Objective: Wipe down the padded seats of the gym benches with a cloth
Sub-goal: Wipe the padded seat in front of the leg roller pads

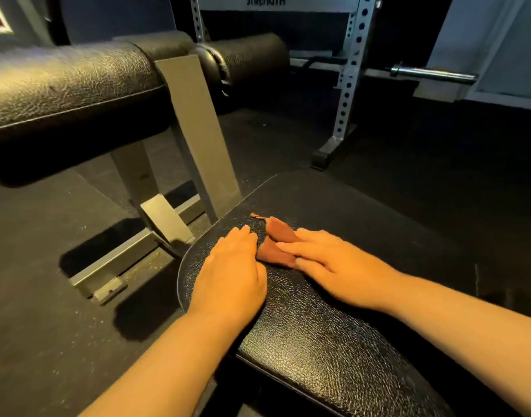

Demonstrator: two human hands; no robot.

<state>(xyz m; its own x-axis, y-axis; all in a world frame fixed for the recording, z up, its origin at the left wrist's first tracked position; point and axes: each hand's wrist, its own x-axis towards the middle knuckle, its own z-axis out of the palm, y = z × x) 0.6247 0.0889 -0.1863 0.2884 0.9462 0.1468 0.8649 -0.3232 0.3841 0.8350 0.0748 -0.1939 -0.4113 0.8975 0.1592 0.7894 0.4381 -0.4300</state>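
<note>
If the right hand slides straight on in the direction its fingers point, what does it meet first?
The right hand points up and left across the bench pad. Its fingers already lie on the brown cloth; beyond that, probably the left hand's fingertips, though depth is unclear.

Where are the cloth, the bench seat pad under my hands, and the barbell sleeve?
cloth (277, 242): head view, brown fold showing between the hands.
bench seat pad (333, 335): head view, bare black textured top nearer the camera.
barbell sleeve (433, 73): head view, middle of the chrome end, upper right.

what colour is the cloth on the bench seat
Reddish-brown, seen in the head view, the cloth lies between both hands.
</note>
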